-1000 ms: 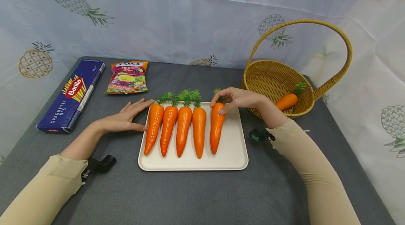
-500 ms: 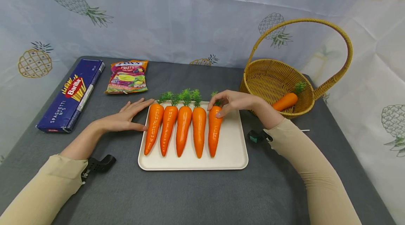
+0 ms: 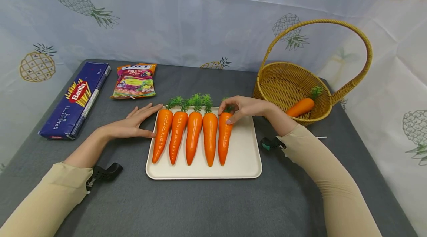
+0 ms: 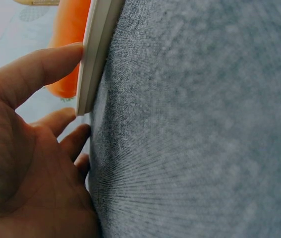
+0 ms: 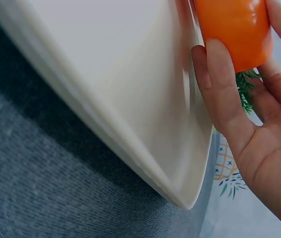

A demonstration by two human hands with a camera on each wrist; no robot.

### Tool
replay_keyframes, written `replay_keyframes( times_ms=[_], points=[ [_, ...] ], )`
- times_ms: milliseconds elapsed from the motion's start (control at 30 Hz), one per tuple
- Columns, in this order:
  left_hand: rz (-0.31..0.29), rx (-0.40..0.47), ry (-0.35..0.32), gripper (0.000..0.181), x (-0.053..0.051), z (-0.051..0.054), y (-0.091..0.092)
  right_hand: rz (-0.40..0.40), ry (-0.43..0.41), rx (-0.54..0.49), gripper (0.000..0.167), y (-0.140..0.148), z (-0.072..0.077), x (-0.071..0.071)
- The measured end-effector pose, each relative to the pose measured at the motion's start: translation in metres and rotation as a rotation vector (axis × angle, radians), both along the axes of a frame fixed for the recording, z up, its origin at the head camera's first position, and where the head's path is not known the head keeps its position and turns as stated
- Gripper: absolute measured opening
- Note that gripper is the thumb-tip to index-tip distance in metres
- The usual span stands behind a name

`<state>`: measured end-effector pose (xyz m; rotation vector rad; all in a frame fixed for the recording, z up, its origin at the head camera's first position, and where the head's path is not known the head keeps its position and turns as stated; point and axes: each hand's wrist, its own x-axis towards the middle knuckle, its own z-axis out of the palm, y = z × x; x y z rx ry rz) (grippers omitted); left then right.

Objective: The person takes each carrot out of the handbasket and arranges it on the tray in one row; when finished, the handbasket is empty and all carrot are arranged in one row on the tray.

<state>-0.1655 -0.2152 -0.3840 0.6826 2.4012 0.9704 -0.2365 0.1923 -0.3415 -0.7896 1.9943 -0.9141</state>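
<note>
Several orange carrots with green tops lie side by side on a cream tray (image 3: 245, 155). My right hand (image 3: 245, 108) pinches the thick upper end of the rightmost carrot (image 3: 224, 140) between thumb and fingers; in the right wrist view the thumb and fingers straddle that carrot (image 5: 237, 29). Its leafy top is partly hidden by the hand. At the tray's left side my left hand (image 3: 133, 123) lies with fingers spread, close to the leftmost carrot (image 3: 162, 135). The left wrist view shows its thumb touching the tray's rim (image 4: 93, 59).
A wicker basket (image 3: 271, 89) with a tall handle stands at the back right, holding one carrot (image 3: 301, 106). At the back left are a blue spaghetti box (image 3: 75, 100) and a bag of fruit candy (image 3: 135, 81). A dark grey cloth (image 3: 186, 207) covers the table.
My right hand has shifted left with the rightmost carrot, bringing it nearer the neighbouring carrot on the tray. The left hand has stayed in place.
</note>
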Motion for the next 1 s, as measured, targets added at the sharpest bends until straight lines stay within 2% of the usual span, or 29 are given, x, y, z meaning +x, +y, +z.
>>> replay_keyframes(
  times_ms=[367,733,1000],
  points=[
    [-0.002,-0.002,-0.004,0.093,-0.0002,-0.0004,-0.0001,-0.037,0.049,-0.001,0.041,-0.0016,-0.0007,-0.0003],
    [-0.006,-0.001,0.001,0.093,-0.0004,0.0002,0.0,-0.062,0.038,-0.01,0.044,-0.0009,-0.0027,0.0007],
    [-0.005,-0.002,0.001,0.093,-0.0008,0.0002,0.0003,-0.075,0.071,-0.017,0.045,-0.0007,-0.0029,0.0009]
  ],
)
